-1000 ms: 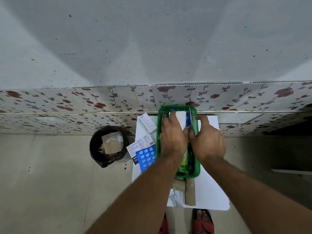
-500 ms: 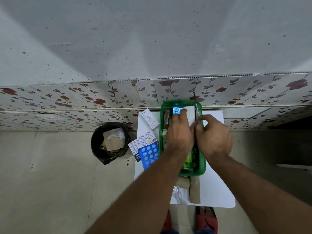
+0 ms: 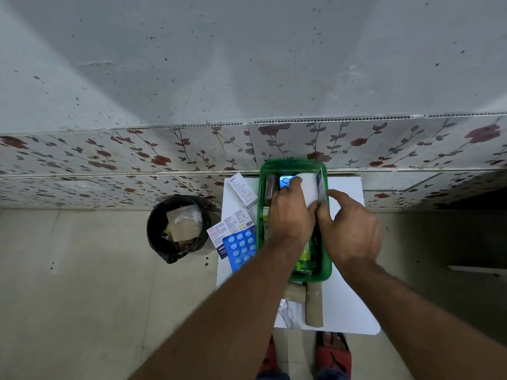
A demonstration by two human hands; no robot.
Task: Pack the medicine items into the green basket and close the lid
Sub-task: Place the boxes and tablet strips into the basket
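The green basket [image 3: 290, 163] stands open on a small white table [image 3: 348, 305] against the wall. Inside it are a white box [image 3: 308, 187], a small blue blister pack [image 3: 285, 181], a silver strip [image 3: 320, 185] upright at the right wall and a green bottle [image 3: 306, 256]. My left hand [image 3: 290, 215] is inside the basket, fingertips pressed on the blue blister pack beside the white box. My right hand [image 3: 351, 231] is over the right rim, fingers pinching the box's near corner. No lid is visible.
Left of the basket lie a white carton [image 3: 242, 190], printed medicine packets [image 3: 233, 224] and a large blue blister sheet [image 3: 241, 249]. Brown rolls [image 3: 314, 304] and a foil strip [image 3: 284, 305] lie at the near edge. A black bin [image 3: 178, 229] stands on the floor, left.
Both hands have slid the white box a little toward the basket's far end. The small blue blister pack has come into sight under my left fingertips.
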